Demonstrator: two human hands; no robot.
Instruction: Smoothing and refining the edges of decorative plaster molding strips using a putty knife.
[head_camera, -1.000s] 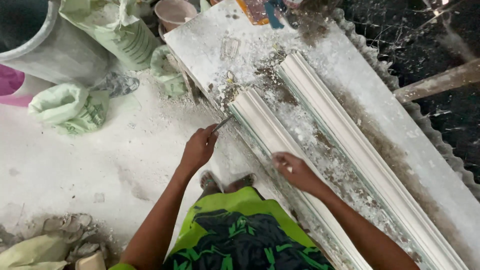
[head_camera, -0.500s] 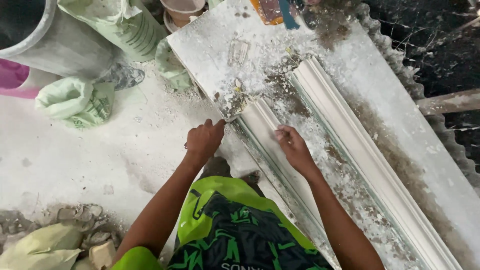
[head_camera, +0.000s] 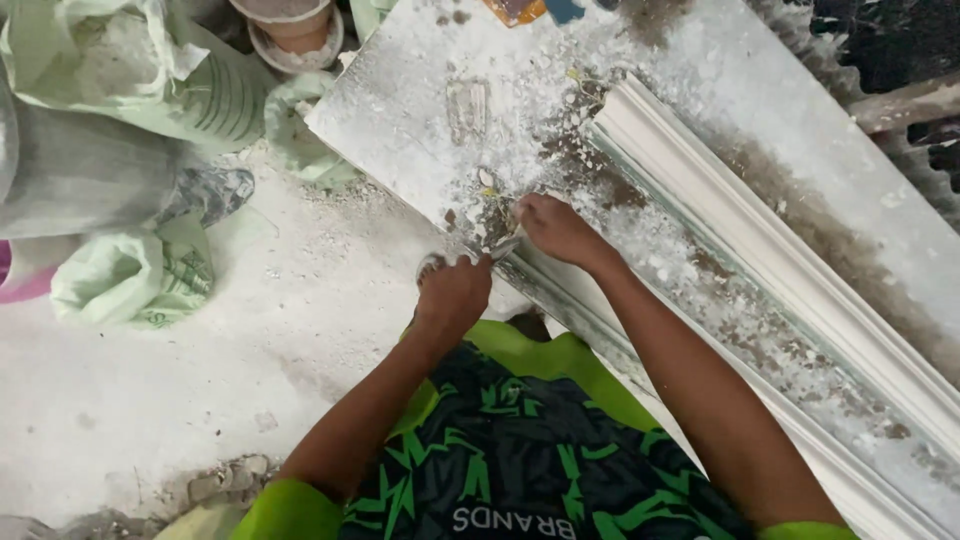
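1. The long white work board (head_camera: 420, 90) runs on a slant from the upper middle towards the lower right, dusted with plaster crumbs and brown stains. Both hands work at its near edge, just above the person's green and black shirt (head_camera: 520, 440).
2. Two white plaster cornice mouldings lie lengthwise on the board. The far moulding (head_camera: 760, 250) is well clear of both hands. The near moulding (head_camera: 560, 290) has its end right under the hands, and the right forearm covers most of its length.
3. The near moulding looks ridged and pale, with grey-green shading along its grooves and loose white chips scattered around its end.
4. The right hand (head_camera: 557, 228) is curled shut, pressing down at the end of the near moulding and touching a thin metal tool (head_camera: 500, 248).
5. The left hand (head_camera: 455, 292) is closed in a fist on the same tool, just off the board's edge, close beside the right hand.
6. Pale green sacks (head_camera: 130, 70) slump at the upper left; they are bulging, but their contents are hidden. A smaller one (head_camera: 120, 280) lies crumpled below them.
7. A pinkish bucket (head_camera: 295, 25) stands at the top edge, its inside not visible.
8. The floor (head_camera: 200, 400) is white with plaster dust.
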